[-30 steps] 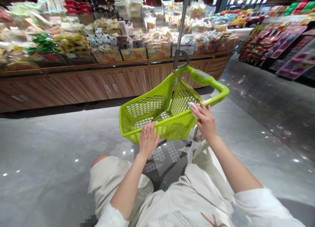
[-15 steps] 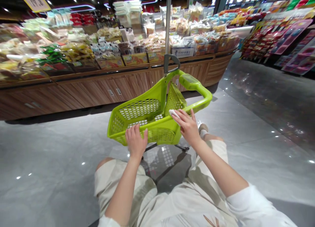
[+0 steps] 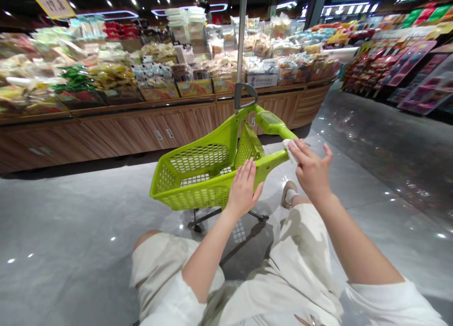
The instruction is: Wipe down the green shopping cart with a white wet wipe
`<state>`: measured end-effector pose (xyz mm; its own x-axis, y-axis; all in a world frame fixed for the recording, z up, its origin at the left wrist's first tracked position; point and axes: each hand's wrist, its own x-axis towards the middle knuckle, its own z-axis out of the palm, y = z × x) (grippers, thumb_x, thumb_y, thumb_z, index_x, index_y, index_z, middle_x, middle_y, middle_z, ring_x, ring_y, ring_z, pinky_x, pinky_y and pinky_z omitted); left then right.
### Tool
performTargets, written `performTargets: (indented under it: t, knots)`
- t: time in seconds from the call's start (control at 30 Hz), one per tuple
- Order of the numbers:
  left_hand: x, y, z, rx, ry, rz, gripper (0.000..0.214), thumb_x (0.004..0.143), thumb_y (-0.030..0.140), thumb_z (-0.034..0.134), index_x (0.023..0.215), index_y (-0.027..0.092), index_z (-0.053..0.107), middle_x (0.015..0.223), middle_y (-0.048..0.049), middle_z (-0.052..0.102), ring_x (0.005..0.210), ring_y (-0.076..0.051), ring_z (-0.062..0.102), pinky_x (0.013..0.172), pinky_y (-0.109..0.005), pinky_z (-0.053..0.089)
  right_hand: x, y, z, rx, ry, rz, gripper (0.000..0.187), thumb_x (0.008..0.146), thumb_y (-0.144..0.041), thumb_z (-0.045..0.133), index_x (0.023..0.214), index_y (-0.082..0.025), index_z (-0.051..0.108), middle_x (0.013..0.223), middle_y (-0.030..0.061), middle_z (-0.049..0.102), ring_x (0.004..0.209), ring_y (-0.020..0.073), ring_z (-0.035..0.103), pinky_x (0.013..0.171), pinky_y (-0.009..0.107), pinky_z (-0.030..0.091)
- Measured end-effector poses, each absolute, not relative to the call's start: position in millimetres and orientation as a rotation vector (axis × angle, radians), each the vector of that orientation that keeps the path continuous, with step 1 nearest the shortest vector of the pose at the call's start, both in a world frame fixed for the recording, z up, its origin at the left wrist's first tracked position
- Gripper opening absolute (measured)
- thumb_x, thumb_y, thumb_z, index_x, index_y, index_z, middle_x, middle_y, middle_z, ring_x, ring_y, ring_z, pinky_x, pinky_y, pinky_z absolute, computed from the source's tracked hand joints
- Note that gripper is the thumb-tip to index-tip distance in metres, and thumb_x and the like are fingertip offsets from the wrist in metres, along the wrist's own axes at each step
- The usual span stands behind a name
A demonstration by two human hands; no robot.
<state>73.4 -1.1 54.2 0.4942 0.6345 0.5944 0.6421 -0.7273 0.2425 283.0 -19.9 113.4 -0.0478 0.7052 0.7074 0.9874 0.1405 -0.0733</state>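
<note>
A lime-green plastic shopping cart (image 3: 191, 194) with perforated basket walls stands before me, its looped handle on the right. My left hand (image 3: 243, 187) lies on the near rim of the basket, fingers stretched out and close together, thumb apart. My right hand (image 3: 312, 168) presses a crumpled white tissue (image 3: 290, 149) against the outer bend of the handle. The tissue is partly hidden under its fingers. A grey hooked bracket (image 3: 244, 96) rises at the far end of the handle. The basket holds nothing that I can see.
A wood-fronted display counter (image 3: 134, 132) stacked with packaged foods runs behind the cart. A metal pole (image 3: 241, 38) rises behind the bracket. More shelves of packets (image 3: 375, 64) stand at the right. My legs flank the cart on the glossy grey floor (image 3: 71, 231).
My right hand has moved right with the tissue, from the near rim to the bend of the handle. My left hand has shifted right along the rim.
</note>
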Motion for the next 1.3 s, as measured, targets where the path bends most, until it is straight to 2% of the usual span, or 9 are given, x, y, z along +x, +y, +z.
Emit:
performTargets:
  t: [0.1, 0.23, 0.43, 0.6, 0.8, 0.93, 1.07, 1.2, 1.3]
  knots:
    - [83.9, -1.0, 52.6, -2.7, -1.172, -1.077, 0.071, 0.099, 0.036, 0.041, 0.156, 0.009, 0.01, 0.163, -0.0194, 0.025, 0.154, -0.025, 0.015, 0.124, -0.049, 0.023, 274.3, -17.4, 109.1, -1.607, -1.862, -0.57, 0.058, 0.084, -0.006, 0.041, 0.138, -0.024, 0.054, 0.142, 0.0087, 0.059, 0.131, 0.0244, 0.053, 0.117, 0.057, 0.012]
    - [98.0, 0.1, 48.7, -2.692, -1.183, -1.036, 0.076, 0.095, 0.031, 0.046, 0.156, 0.005, 0.009, 0.163, -0.0215, 0.022, 0.154, -0.029, 0.013, 0.124, -0.051, 0.022, 235.5, -15.0, 93.1, -1.546, -1.998, -0.543, 0.049, 0.088, -0.01, 0.042, 0.134, -0.018, 0.057, 0.142, 0.0124, 0.058, 0.133, 0.024, 0.051, 0.118, 0.05, 0.014]
    - [107.1, 0.9, 44.1, -2.623, -1.24, -1.031, 0.074, 0.097, 0.034, 0.043, 0.155, 0.005, 0.009, 0.163, -0.0218, 0.021, 0.154, -0.028, 0.013, 0.124, -0.049, 0.023, 283.6, -10.8, 106.4, -1.536, -1.971, -0.548, 0.057, 0.085, -0.002, 0.038, 0.132, -0.027, 0.058, 0.137, 0.0074, 0.063, 0.129, 0.0229, 0.055, 0.117, 0.056, 0.003]
    - [113.9, -0.7, 43.1, -2.638, -1.256, -1.103, 0.078, 0.097, 0.037, 0.044, 0.156, 0.007, 0.003, 0.164, -0.0225, 0.018, 0.154, -0.028, 0.009, 0.123, -0.052, 0.023, 302.7, -6.9, 110.9, -1.662, -1.755, -0.555, 0.058, 0.084, -0.003, 0.04, 0.134, -0.026, 0.057, 0.138, 0.0089, 0.062, 0.132, 0.0253, 0.053, 0.116, 0.061, 0.003]
    - [115.0, -0.8, 43.0, -2.651, -1.272, -1.06, 0.085, 0.092, 0.031, 0.051, 0.156, 0.005, 0.002, 0.163, -0.0244, 0.021, 0.154, -0.029, 0.011, 0.123, -0.052, 0.024, 248.3, -8.0, 89.7, -1.451, -2.044, -0.516, 0.052, 0.088, -0.004, 0.04, 0.132, -0.024, 0.059, 0.14, 0.0075, 0.061, 0.131, 0.0224, 0.054, 0.121, 0.053, 0.004]
    - [112.9, -1.1, 42.5, -2.621, -1.296, -1.066, 0.082, 0.094, 0.036, 0.049, 0.156, 0.006, 0.003, 0.163, -0.0234, 0.019, 0.154, -0.03, 0.012, 0.123, -0.052, 0.024, 285.9, -7.7, 105.9, -1.532, -1.964, -0.524, 0.058, 0.085, -0.001, 0.039, 0.132, -0.027, 0.059, 0.137, 0.0068, 0.063, 0.129, 0.0231, 0.057, 0.119, 0.059, 0.0]
    - [115.0, -1.5, 42.2, -2.617, -1.297, -1.073, 0.082, 0.095, 0.04, 0.049, 0.155, 0.005, 0.005, 0.164, -0.0232, 0.019, 0.154, -0.029, 0.01, 0.123, -0.051, 0.023, 305.9, -6.5, 115.4, -1.659, -1.751, -0.551, 0.058, 0.082, -0.002, 0.04, 0.132, -0.025, 0.06, 0.135, 0.0088, 0.064, 0.13, 0.0252, 0.056, 0.119, 0.063, 0.002]
    - [117.7, -0.6, 41.7, -2.619, -1.296, -1.075, 0.084, 0.094, 0.039, 0.05, 0.155, 0.005, 0.004, 0.163, -0.0241, 0.02, 0.154, -0.03, 0.01, 0.123, -0.052, 0.024, 264.3, -7.3, 98.0, -1.548, -1.905, -0.533, 0.057, 0.083, -0.002, 0.041, 0.134, -0.019, 0.058, 0.14, 0.0111, 0.06, 0.133, 0.0253, 0.053, 0.123, 0.058, 0.003]
    - [117.9, 0.1, 41.3, -2.61, -1.302, -1.047, 0.085, 0.092, 0.036, 0.052, 0.155, 0.003, 0.005, 0.162, -0.0253, 0.021, 0.153, -0.032, 0.013, 0.123, -0.052, 0.023, 252.5, -7.7, 92.0, -1.445, -2.067, -0.504, 0.057, 0.083, -0.002, 0.039, 0.134, -0.02, 0.059, 0.141, 0.0085, 0.059, 0.131, 0.0221, 0.055, 0.124, 0.053, 0.01]
